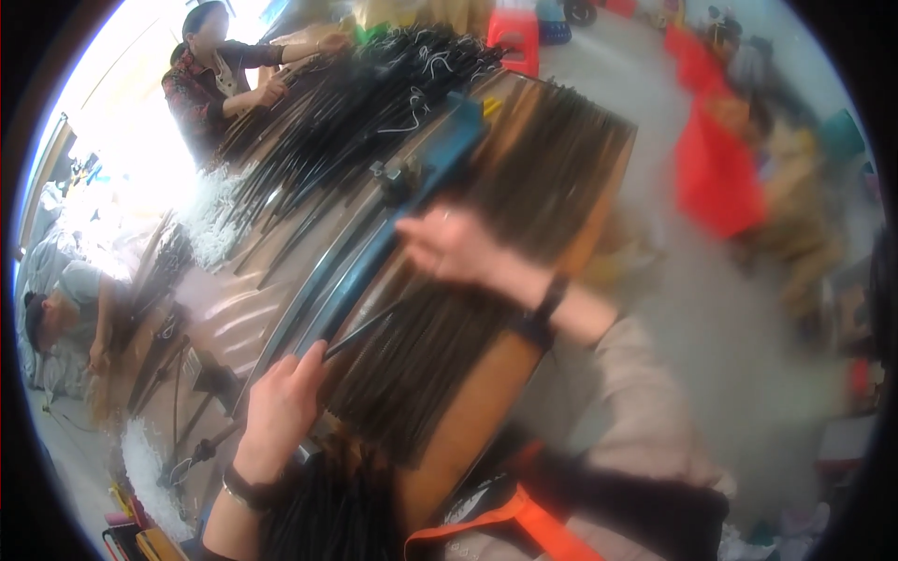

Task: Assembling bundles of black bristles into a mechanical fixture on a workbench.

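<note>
My left hand [283, 397] has its fingers curled tight, thumb and forefinger apparently pinching the near end of a thin dark rod [361, 334], which slants forward and right of them, alongside the blue metal rail [358, 273]. Ahead and to the right of those fingers, my right hand [451, 245] is blurred; its fingers look half curled beside the rail, but I can't tell whether they hold anything. Just right of the left fingers — under the rod — a layer of dark strips [402, 374] covers the wooden surface [482, 388]. I'd watch the rod: pinched so near its end, it could swivel and snag those strips. A hasty right hand could also knock its fingers against the rail.
</note>
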The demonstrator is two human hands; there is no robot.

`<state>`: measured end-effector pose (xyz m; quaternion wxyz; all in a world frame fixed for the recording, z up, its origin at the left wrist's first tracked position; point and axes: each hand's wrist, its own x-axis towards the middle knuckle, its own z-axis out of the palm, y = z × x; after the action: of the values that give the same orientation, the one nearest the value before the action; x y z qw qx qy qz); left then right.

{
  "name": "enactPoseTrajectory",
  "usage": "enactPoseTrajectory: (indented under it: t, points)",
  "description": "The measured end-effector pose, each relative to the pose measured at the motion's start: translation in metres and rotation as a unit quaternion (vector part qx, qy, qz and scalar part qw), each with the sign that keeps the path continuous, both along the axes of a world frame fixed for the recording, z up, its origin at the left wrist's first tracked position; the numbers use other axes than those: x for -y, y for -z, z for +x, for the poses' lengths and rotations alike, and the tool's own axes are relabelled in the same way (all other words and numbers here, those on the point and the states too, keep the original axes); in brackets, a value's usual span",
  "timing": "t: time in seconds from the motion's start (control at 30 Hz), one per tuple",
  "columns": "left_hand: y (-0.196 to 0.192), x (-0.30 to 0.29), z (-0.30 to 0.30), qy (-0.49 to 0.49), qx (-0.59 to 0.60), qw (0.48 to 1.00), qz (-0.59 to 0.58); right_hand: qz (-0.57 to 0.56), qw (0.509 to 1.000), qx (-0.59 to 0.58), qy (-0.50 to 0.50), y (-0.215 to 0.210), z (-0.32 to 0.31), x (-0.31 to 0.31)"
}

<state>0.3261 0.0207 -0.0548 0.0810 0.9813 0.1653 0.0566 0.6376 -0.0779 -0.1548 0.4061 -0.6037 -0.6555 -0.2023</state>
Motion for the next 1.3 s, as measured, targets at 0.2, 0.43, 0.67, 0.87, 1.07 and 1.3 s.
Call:
enactPoseTrajectory:
  t: [0.2, 0.43, 0.67, 0.87, 1.07, 1.3]
  points:
    - [-0.008, -0.003, -0.023, -0.012, 0.006, 1.000, 0.011, 0.064, 0.997, -0.018, -0.049, -0.003, -0.014, -0.021]
    - [-0.006, -0.020, -0.080, -0.113, 0.031, 0.993, -0.014, -0.089, 0.936, -0.294, -0.173, -0.019, -0.104, 0.005]
    - [-0.047, -0.006, -0.145, -0.161, 0.026, 0.985, 0.051, -0.071, 0.941, -0.291, -0.157, -0.018, -0.116, 0.003]
    - [-0.041, 0.003, -0.178, -0.173, 0.025, 0.985, 0.012, 0.014, 0.955, -0.251, -0.160, -0.017, -0.152, -0.016]
    - [-0.047, 0.022, -0.200, -0.204, -0.031, 0.978, 0.040, -0.085, 0.949, -0.232, -0.194, -0.016, -0.182, -0.012]
    - [-0.042, 0.024, -0.199, -0.183, -0.019, 0.983, -0.009, -0.256, 0.821, -0.448, -0.243, -0.029, -0.190, -0.004]
